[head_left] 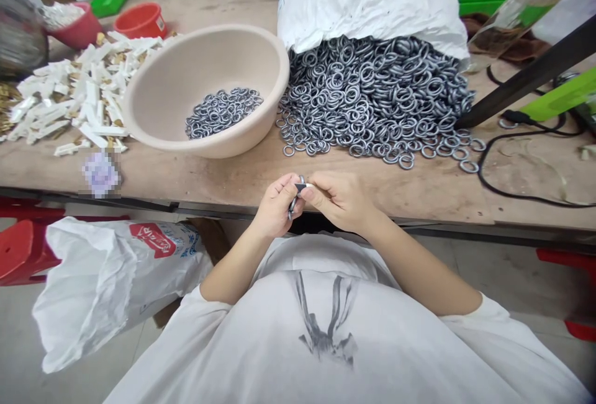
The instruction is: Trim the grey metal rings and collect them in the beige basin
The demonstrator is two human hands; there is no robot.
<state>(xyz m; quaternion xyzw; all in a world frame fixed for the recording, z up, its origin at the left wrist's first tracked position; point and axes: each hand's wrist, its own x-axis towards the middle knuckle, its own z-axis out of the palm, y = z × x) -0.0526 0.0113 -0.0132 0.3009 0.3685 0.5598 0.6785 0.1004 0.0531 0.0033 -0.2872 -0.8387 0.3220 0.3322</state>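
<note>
My left hand is closed on a few grey rings at the table's front edge. One ring stands up between the fingertips of both hands. My right hand is closed in a pinch beside it, thumb and forefinger together. A small dark, flat, pointed piece shows at the right thumb tip, against the rings; its kind is not clear. Beyond my hands spreads a large heap of grey rings. To its left, a beige basin holds a smaller pile of similar rings.
A white sack lies behind the ring heap. White and tan pieces cover the left of the table, near a red bowl. A dark bar and a black cable are at right. Another sack stands below.
</note>
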